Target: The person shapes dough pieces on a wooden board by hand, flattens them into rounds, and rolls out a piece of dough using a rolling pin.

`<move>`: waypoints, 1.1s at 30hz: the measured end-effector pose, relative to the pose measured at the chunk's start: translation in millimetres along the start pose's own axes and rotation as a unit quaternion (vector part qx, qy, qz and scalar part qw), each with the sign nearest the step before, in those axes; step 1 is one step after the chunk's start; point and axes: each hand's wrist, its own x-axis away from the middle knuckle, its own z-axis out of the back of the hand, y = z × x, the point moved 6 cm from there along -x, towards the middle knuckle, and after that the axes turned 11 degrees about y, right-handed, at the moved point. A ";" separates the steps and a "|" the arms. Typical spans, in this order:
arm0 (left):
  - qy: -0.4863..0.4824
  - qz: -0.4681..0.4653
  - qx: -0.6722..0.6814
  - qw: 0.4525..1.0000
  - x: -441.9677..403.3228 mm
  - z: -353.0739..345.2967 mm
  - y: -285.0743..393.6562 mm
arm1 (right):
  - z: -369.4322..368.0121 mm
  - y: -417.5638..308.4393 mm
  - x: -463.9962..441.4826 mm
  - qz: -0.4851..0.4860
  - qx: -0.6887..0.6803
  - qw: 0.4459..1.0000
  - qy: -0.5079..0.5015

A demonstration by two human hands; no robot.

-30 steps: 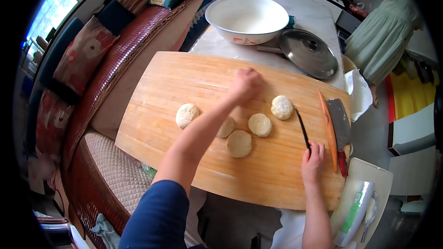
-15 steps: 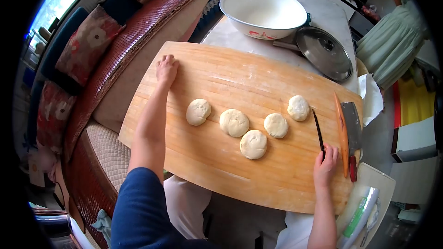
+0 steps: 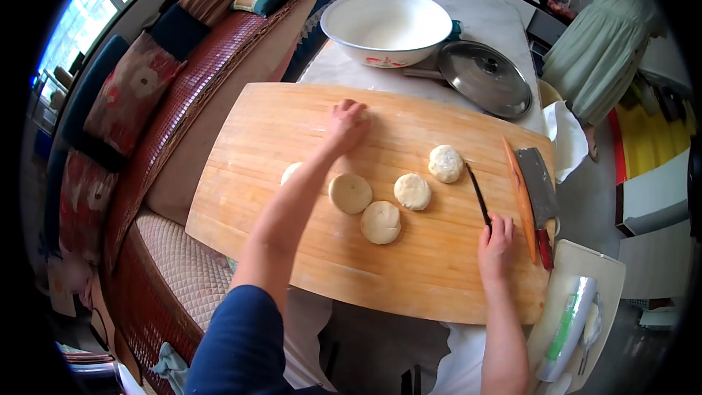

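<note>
My left hand point(image 3: 348, 126) is closed over the back middle of the wooden board point(image 3: 292, 121); whatever its curled fingers hold, if anything, is hidden. Near the board's right side, my right hand point(image 3: 497, 243) grips a thin black stick point(image 3: 478, 193) that points away from me. Several round pieces of dough lie between the hands: one point(image 3: 446, 164) by the stick's tip, one point(image 3: 412, 192) nearer the centre, one point(image 3: 380, 222) closest to me and one point(image 3: 350, 194) beside my left forearm. A further piece point(image 3: 290, 172) is partly covered by that forearm.
A rolling pin point(image 3: 519, 197) and a cleaver point(image 3: 539, 189) lie at the board's right edge. Behind it are a white basin point(image 3: 387, 28) and a pan lid point(image 3: 485, 78). A tray point(image 3: 613, 267) holds a film roll. A person point(image 3: 610, 44) stands back right.
Between the earlier frames my left hand swept to the board's far left corner; now it is back near the middle. My right hand still holds the stick. The view has shifted.
</note>
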 end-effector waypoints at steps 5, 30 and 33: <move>-0.088 -0.116 0.102 0.984 12.8 -35.7 109.4 | 2.8 2.4 -1.5 0.006 -0.022 1.000 0.000; -0.075 -0.120 0.012 0.990 25.8 -3.9 97.6 | 4.5 10.4 -0.3 0.000 -0.008 1.000 0.001; -0.061 -0.074 -0.018 0.995 47.0 29.6 66.7 | 3.9 11.1 1.2 -0.003 -0.005 1.000 0.013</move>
